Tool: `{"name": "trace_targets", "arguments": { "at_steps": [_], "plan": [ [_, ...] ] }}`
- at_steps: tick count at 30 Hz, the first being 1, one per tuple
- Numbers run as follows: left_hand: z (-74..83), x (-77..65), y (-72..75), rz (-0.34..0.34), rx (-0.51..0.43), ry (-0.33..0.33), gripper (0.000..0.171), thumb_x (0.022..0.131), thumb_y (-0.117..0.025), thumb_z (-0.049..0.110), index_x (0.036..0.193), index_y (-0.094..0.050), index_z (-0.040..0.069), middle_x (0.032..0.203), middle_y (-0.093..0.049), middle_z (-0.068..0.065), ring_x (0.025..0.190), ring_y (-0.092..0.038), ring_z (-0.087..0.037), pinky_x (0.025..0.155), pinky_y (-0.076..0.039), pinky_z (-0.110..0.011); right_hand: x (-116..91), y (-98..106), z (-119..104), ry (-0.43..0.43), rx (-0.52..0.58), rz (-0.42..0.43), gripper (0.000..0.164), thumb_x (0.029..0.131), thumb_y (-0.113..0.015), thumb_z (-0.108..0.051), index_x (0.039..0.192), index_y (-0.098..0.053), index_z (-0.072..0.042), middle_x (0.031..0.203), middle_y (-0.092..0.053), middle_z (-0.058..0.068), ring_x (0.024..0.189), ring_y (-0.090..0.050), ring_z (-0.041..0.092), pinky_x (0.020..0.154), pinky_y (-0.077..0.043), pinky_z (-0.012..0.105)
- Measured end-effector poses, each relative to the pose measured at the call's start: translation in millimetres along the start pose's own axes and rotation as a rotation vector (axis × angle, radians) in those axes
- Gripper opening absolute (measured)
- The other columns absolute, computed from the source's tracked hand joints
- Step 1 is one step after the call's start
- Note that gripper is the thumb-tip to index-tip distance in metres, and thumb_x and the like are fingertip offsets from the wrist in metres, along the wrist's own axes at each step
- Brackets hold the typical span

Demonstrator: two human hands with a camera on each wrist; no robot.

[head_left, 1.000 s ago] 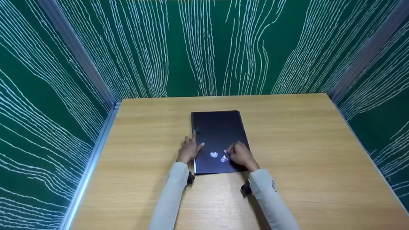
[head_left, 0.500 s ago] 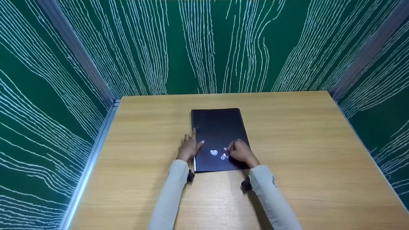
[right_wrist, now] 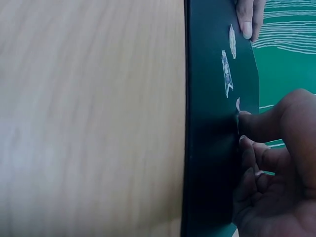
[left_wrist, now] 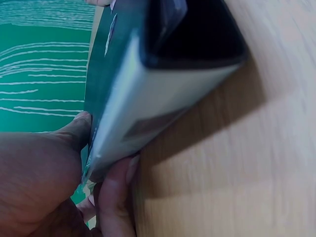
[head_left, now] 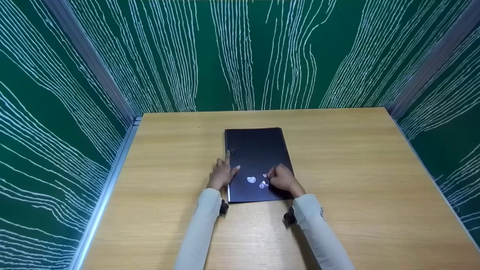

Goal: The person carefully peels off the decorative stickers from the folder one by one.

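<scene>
A black ring binder (head_left: 255,150) lies flat on the table, its pale spine (left_wrist: 133,108) towards my left hand. My left hand (head_left: 221,173) rests against that spine, index finger stretched along it and thumb on the cover. My right hand (head_left: 283,177) is over the lower right of the cover, fingers curled, pinching a small shiny sticker (right_wrist: 238,104) at the cover's surface between thumb and index finger. Part of that sticker is hidden by the fingertips. Two other shiny stickers lie on the cover: a rounded one (head_left: 251,180) and an irregular one (head_left: 263,184).
The wooden table (head_left: 168,150) extends around the binder on all sides. Green panels with white wavy lines (head_left: 232,56) stand at the back and both sides, joined by grey metal posts (head_left: 90,56). Dark wrist cameras (head_left: 289,217) sit at both cuffs.
Both hands keep nearly the same places on the binder, the right one still at the small sticker. The whole view shifts slightly.
</scene>
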State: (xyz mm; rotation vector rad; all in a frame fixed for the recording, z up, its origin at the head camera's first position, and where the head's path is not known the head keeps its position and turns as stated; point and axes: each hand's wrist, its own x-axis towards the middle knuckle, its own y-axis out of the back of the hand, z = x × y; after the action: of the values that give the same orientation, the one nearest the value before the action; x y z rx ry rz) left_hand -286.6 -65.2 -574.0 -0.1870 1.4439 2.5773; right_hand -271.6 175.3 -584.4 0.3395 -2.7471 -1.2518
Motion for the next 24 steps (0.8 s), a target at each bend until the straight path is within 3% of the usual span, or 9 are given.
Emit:
{"name": "trace_targets", "arguments": {
  "at_steps": [8, 24],
  "plan": [
    [-1.4, 3.6, -5.3, -0.025, 0.034, 0.005, 0.076, 0.103, -0.044, 0.05, 0.162, -0.007, 0.018, 0.132, -0.04, -0.022, 0.111, -0.052, -0.037, 0.089, -0.049, -0.053, -0.7, 2.5, 1.9, -0.042, 0.017, -0.022, 0.015, 0.08, -0.056, 0.001, 0.077, -0.071, -0.002, 0.08, -0.07, 0.006, 0.073, -0.054, 0.013, 0.072, -0.048, 0.029],
    [1.1, -1.4, 0.6, 0.015, 0.016, -0.007, 0.075, 0.102, -0.048, 0.049, 0.161, -0.014, 0.017, 0.13, -0.042, -0.022, 0.109, -0.053, -0.038, 0.086, -0.049, -0.054, 0.3, 1.7, 0.4, -0.046, 0.022, -0.014, 0.014, 0.08, -0.056, 0.001, 0.078, -0.07, -0.001, 0.084, -0.071, 0.009, 0.076, -0.057, 0.017, 0.075, -0.05, 0.033]
  ]
}}
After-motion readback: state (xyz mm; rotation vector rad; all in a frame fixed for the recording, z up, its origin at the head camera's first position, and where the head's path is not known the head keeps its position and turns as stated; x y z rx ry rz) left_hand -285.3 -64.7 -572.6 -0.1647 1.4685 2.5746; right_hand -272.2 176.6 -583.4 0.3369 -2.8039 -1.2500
